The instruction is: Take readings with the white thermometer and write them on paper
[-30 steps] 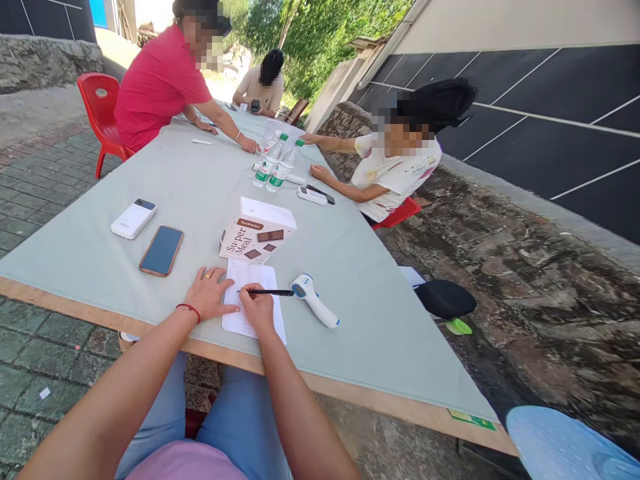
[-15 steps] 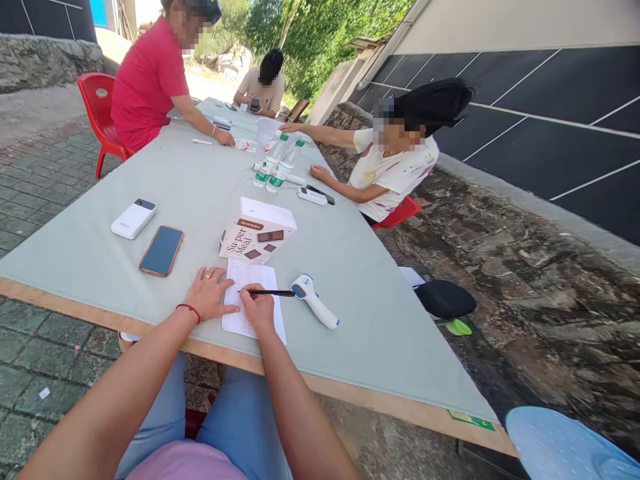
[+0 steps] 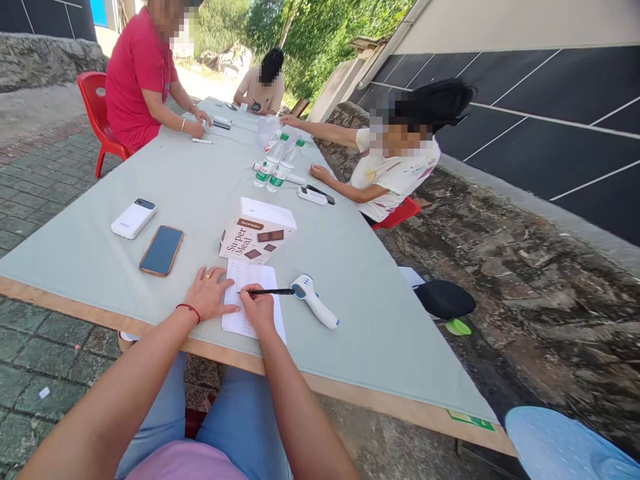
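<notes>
My left hand (image 3: 212,293) lies flat with its fingers spread, partly over the left edge of a white sheet of paper (image 3: 250,272) marked with small rows of print. In my right hand (image 3: 259,310) is a black pen (image 3: 274,291), its tip at the sheet and its back end pointing right. That back end reaches a white infrared thermometer (image 3: 315,301) lying on its side. Just behind the paper stands a white and brown Su-per Meal box (image 3: 257,230). A phone (image 3: 162,251) and a white power bank (image 3: 134,218) lie to the left of my left hand.
Two water bottles (image 3: 283,167) stand on the grey-covered table (image 3: 380,333) beyond the box. Another power bank (image 3: 312,196) and phone lie at the right edge. People sit at the left (image 3: 137,73), far end (image 3: 263,83) and right (image 3: 393,160). A blue chair back (image 3: 565,440) is near the front right corner.
The person in red has drawn an arm back from the table's middle, both hands now at the left edge. The right-hand person's reaching hand has shifted slightly. My hands look still.
</notes>
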Motion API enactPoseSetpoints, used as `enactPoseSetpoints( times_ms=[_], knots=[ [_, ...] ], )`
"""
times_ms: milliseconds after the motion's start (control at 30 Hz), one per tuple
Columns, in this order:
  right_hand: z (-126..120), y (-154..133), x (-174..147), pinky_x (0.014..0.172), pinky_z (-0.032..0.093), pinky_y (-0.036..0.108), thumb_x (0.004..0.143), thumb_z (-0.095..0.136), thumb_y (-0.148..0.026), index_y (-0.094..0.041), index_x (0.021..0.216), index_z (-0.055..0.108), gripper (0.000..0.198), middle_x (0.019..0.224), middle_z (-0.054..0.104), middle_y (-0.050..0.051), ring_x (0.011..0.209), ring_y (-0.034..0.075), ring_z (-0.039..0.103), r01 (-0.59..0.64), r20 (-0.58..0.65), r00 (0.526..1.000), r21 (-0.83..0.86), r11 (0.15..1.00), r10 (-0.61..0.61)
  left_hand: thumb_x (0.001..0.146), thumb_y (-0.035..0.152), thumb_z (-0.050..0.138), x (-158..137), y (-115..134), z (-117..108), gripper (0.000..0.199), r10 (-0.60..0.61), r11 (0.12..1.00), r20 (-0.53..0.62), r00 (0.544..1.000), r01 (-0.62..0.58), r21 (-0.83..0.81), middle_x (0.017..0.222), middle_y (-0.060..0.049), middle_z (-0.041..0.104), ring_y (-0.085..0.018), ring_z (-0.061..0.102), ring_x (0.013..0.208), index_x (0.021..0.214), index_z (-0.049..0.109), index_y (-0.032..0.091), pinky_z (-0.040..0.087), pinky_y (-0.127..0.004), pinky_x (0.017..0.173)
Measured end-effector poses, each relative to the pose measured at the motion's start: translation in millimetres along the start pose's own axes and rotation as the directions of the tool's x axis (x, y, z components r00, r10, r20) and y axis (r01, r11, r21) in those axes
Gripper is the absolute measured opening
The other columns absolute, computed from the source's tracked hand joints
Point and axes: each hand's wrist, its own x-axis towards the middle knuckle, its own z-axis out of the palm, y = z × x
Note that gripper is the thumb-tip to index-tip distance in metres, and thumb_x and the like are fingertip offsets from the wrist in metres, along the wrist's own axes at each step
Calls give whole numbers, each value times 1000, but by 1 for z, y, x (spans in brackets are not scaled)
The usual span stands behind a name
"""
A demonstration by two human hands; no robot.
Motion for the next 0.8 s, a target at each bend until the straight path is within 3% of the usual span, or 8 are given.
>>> enactPoseSetpoints(
  times_ms=[433, 633, 800],
  knots=[
    [0, -3, 0, 62, 47, 29, 68, 51, -37, -23, 68, 59, 17, 59, 63, -2, 60, 18, 58, -10, -29, 1000, 6, 1000, 10, 74, 60, 68, 0, 1, -2, 63, -18, 999, 30, 999, 19, -36, 140, -14, 48, -32, 40, 132, 124, 60, 22, 18, -53, 116],
    [-3, -4, -1, 62, 47, 29, 67, 51, -38, -22, 67, 58, 18, 60, 62, -2, 59, 18, 57, -38, -102, 994, 99, 994, 48, 75, 61, 66, 0, 0, -1, 62, -15, 1000, 29, 999, 15, -15, 141, -14, 47, -30, 39, 133, 125, 59, 24, 19, -54, 116],
    [-2, 0, 0, 62, 47, 29, 68, 52, -38, -23, 69, 61, 18, 59, 64, -3, 59, 18, 59, -45, -57, 997, 33, 998, 47, 75, 61, 66, 0, 1, -2, 62, -17, 1000, 32, 999, 17, -13, 140, -13, 48, -30, 40, 133, 124, 59, 25, 19, -54, 115]
  ],
)
